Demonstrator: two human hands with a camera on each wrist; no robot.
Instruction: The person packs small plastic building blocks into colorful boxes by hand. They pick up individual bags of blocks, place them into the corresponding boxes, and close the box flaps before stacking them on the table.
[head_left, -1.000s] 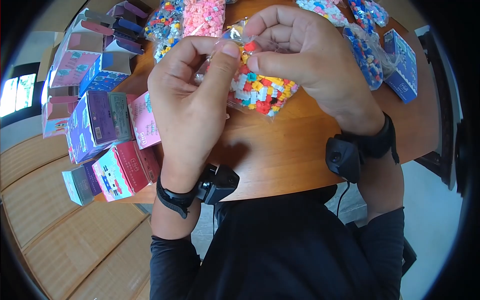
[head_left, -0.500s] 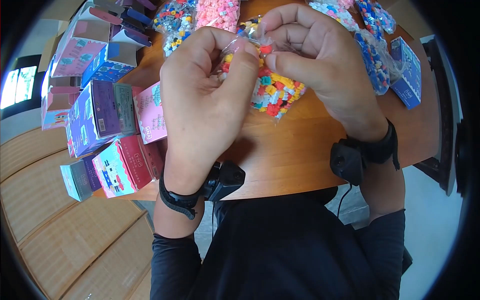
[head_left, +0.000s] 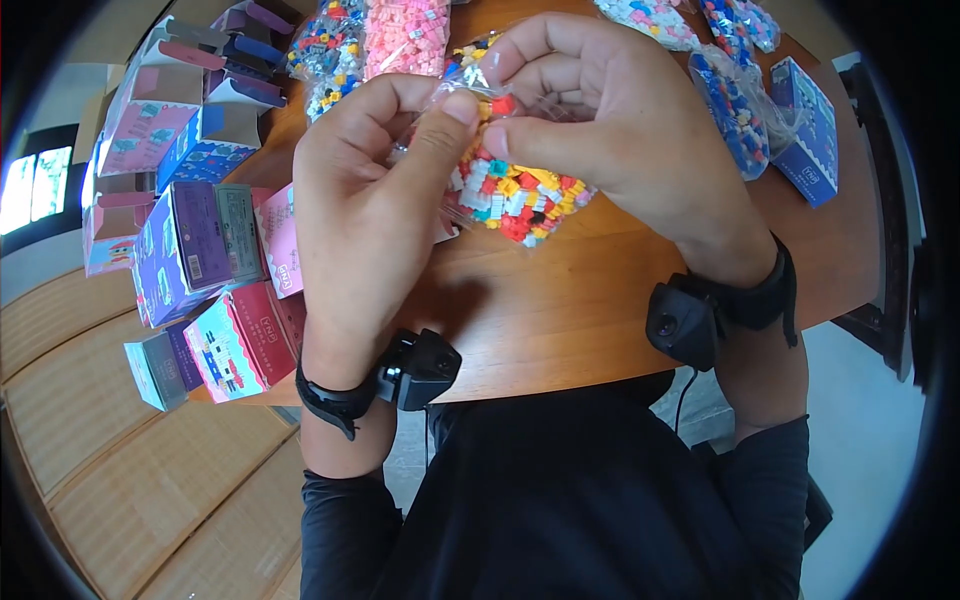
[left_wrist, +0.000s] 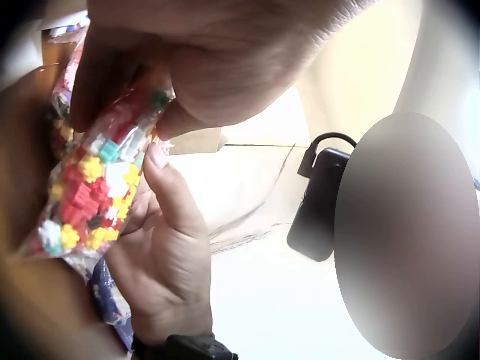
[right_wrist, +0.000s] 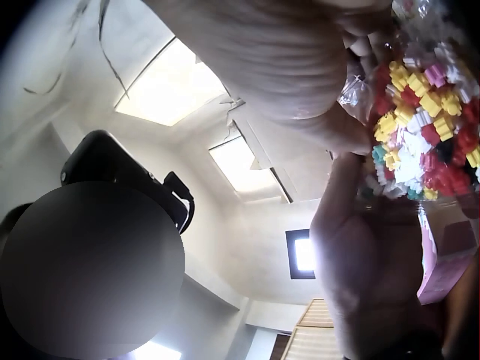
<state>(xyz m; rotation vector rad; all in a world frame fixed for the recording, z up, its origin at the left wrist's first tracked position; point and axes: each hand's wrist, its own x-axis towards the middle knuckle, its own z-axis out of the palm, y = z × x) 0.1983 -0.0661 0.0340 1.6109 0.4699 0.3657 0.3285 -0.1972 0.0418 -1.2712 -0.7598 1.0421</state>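
Observation:
A clear plastic bag (head_left: 525, 200) full of small red, yellow, white and teal building bricks hangs between my two hands above the table. My left hand (head_left: 375, 205) pinches its upper left part between thumb and fingers. On the other side, my right hand (head_left: 640, 135) pinches the upper right part, thumb tip close to the left thumb. In the left wrist view the bag (left_wrist: 90, 187) appears tilted, its bricks gathered in the lower part. The right wrist view shows the bag's bricks (right_wrist: 427, 127) close up, with crinkled film at the fingers.
Opened small cartons, among them a red box (head_left: 255, 340) and a purple box (head_left: 190, 240), crowd the table's left side. Behind the hands lie a bag of pink bricks (head_left: 407, 35) and other brick bags (head_left: 730, 115). A blue box (head_left: 803, 130) lies at the right.
Hands and bag shift right in the head view, then back left, as the surroundings shift too. Both hands keep their pinch on the bag's upper part.

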